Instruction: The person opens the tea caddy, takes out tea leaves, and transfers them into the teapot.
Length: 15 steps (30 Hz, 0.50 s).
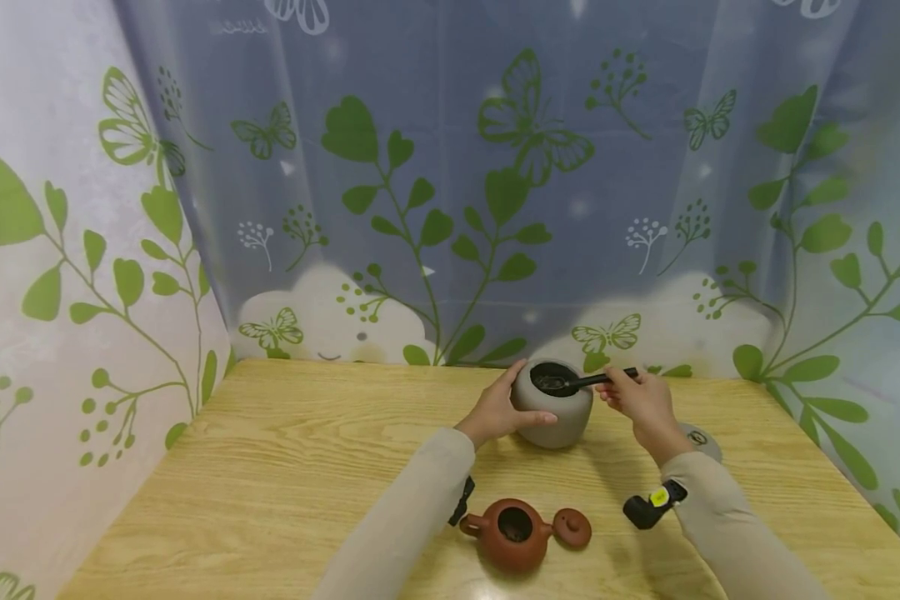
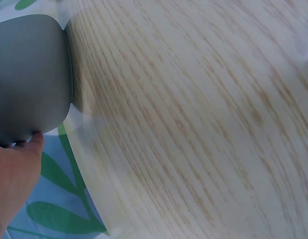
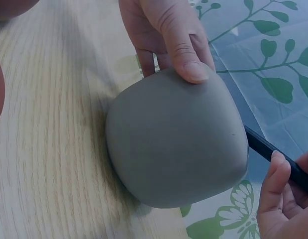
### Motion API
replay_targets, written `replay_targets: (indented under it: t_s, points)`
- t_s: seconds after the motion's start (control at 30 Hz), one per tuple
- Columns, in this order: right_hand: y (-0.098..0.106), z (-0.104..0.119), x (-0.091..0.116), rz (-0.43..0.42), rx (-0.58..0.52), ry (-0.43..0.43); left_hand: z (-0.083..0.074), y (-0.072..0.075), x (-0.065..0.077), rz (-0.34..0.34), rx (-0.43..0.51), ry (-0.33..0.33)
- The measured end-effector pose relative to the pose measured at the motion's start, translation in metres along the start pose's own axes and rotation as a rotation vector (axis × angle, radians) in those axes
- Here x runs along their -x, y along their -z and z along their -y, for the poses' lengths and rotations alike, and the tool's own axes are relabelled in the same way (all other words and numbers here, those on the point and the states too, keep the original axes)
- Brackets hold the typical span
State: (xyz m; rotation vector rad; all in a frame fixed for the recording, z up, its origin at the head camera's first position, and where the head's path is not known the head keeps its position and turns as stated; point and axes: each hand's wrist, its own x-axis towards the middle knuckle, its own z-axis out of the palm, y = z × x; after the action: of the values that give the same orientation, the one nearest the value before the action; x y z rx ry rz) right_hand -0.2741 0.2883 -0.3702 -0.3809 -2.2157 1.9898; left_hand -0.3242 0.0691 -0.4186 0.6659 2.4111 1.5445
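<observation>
A round grey jar (image 1: 553,421) stands near the table's back edge, dark loose bits inside its open mouth. My left hand (image 1: 501,411) grips its left side, thumb across the front. In the right wrist view that thumb presses the wall of the jar (image 3: 176,142). My right hand (image 1: 642,407) pinches the handle of a black scoop (image 1: 607,377), whose far end dips into the jar mouth. Seen from the right wrist, the scoop (image 3: 268,147) runs behind the jar, its tip hidden. The left wrist view shows the jar's side (image 2: 32,79) with fingers under its edge.
A reddish-brown teapot (image 1: 513,554), uncovered, stands toward the front of the wooden table (image 1: 285,467). Its small lid (image 1: 572,528) lies at the spout. A grey round lid (image 1: 703,442) rests behind my right wrist. A patterned curtain (image 1: 450,183) hangs behind the table.
</observation>
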Motion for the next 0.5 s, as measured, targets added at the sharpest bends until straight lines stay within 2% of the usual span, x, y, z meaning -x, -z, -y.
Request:
replay_targets:
  t_s: [0.23,0.5]
  points:
    - [0.0052,0.0018,0.0019,-0.024,-0.053,-0.008,-0.0003,0.0004,0.0012,0.001,-0.007,-0.006]
    - [0.0106,0.0066,0.0050,-0.011,-0.065,-0.013,0.0010,0.0004,0.0003,0.001,-0.013,-0.005]
